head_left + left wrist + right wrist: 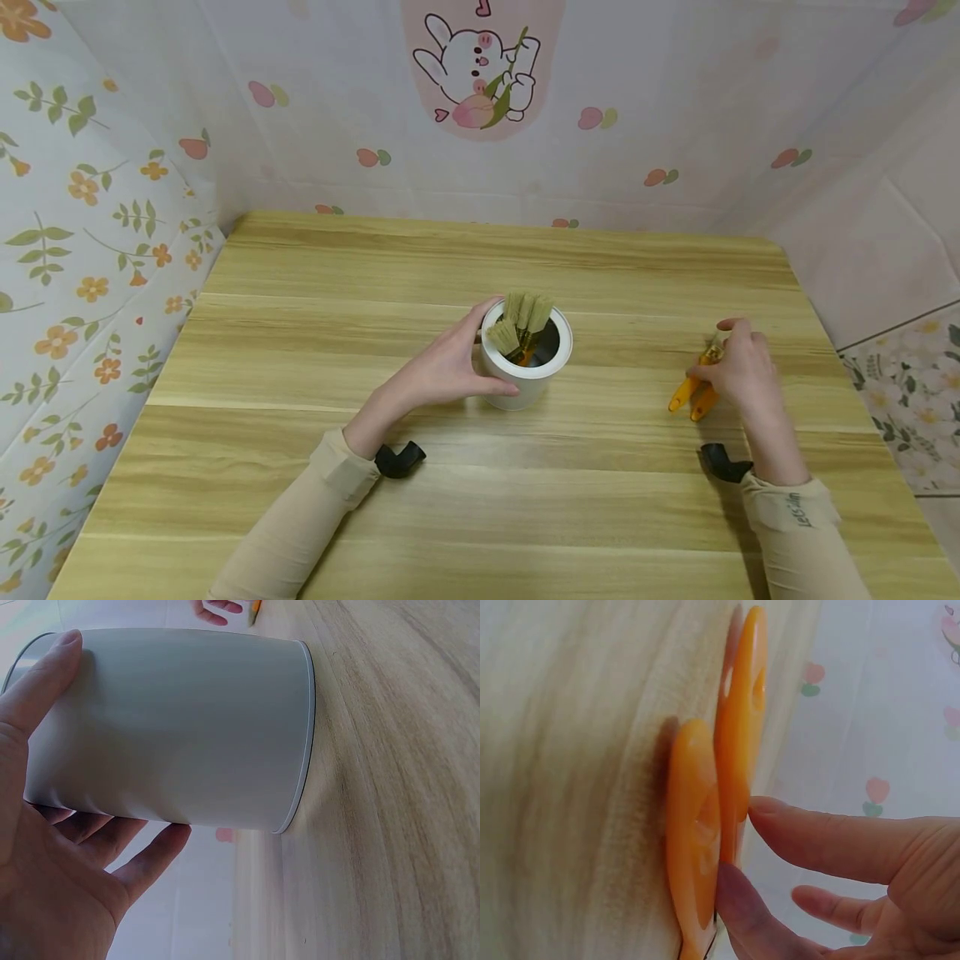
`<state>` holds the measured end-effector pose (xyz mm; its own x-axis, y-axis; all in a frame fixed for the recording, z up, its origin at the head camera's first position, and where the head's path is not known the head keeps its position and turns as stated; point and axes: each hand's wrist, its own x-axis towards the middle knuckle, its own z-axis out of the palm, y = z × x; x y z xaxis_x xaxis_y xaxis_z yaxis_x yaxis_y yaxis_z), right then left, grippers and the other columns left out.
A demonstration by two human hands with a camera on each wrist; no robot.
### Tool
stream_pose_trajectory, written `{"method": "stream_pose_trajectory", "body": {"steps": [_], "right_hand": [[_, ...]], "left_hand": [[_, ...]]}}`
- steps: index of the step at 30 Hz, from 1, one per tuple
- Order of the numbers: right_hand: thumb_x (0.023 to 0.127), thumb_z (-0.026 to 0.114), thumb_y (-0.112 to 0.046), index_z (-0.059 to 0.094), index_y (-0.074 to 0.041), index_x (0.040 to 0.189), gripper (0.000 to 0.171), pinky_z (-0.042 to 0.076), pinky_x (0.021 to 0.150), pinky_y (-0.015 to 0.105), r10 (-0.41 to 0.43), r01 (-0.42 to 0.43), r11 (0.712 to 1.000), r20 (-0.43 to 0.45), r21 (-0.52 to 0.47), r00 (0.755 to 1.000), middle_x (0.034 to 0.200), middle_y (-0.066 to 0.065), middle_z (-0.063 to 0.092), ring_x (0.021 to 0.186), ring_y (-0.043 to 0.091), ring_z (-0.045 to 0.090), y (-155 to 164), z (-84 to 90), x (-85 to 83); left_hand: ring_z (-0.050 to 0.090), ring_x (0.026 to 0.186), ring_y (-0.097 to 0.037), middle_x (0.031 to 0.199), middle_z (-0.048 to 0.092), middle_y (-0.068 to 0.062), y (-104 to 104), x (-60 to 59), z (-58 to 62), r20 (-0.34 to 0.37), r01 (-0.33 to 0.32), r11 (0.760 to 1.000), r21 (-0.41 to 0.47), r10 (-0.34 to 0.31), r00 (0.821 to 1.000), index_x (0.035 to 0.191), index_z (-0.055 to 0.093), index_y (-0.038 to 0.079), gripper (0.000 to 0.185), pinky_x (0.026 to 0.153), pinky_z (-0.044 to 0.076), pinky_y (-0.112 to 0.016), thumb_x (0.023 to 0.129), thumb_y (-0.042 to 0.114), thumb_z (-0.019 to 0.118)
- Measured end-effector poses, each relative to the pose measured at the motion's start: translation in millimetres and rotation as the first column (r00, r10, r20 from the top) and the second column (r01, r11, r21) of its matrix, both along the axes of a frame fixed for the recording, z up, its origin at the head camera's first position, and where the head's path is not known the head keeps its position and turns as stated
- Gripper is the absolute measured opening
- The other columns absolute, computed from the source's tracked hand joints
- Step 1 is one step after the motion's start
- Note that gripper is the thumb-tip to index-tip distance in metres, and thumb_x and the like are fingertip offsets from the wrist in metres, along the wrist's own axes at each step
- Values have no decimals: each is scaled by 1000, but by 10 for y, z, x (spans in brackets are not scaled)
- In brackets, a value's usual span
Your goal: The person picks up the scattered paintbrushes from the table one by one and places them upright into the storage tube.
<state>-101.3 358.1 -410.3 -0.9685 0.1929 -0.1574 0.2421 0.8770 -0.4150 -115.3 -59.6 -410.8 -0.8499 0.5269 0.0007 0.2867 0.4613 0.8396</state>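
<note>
A white cylindrical can stands upright at the middle of the wooden table. Several brushes stand in it, bristles up. My left hand grips the can's left side, thumb in front and fingers round the back; the left wrist view shows the can wall against my palm. To the right, two orange-handled brushes lie side by side on the table. My right hand is over them, and its thumb and forefinger pinch the farther handle beside the nearer handle.
Patterned cloth walls close in the table at the back and on both sides. Bare wood lies in front of the can and behind it. A black camera mount sits at each wrist.
</note>
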Motion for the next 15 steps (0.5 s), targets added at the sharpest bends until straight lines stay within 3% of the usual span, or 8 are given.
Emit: {"method": "stream_pose_trajectory", "body": {"steps": [5, 15], "right_hand": [[85, 80, -12, 29, 13, 146, 84, 39, 90, 69, -21, 21, 1000, 7, 2, 1000, 134, 50, 35, 109, 57, 43, -6, -13, 1], [87, 78, -12, 27, 13, 149, 85, 40, 94, 69, -47, 48, 999, 26, -25, 999, 134, 47, 37, 114, 57, 43, -17, -53, -24]], "left_hand": [[45, 146, -24, 160, 40, -1, 4, -3, -5, 6, -3, 1000, 0, 3, 1000, 164, 18, 27, 120, 117, 40, -56, 73, 44, 93], [44, 146, -24, 161, 40, -2, 4, -3, -8, -6, 1, 1000, 5, -1, 1000, 164, 17, 26, 120, 117, 40, -57, 73, 45, 93]]}}
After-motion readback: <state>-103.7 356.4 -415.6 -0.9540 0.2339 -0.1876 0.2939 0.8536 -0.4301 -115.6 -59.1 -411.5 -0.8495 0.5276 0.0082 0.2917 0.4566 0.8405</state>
